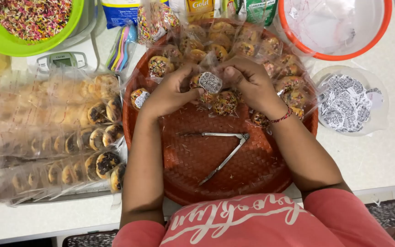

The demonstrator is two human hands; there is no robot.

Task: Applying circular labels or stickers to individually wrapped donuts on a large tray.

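I see two hands at work over one round red woven tray. The left hand and the right hand meet at the tray's middle, fingers curled and pressed together, both pinching one small clear bag of cookies that bears one round printed sticker. The bag is held just above the tray, near its far half. One pair of metal tongs lies open on the bare near part of the tray, apart from both hands. Many more bagged cookies are heaped at the tray's far rim; I cannot count them exactly. To the left lie four rows of long cookie packs. I count one green bowl of sprinkles, one orange bowl, and one clear tub of stickers.
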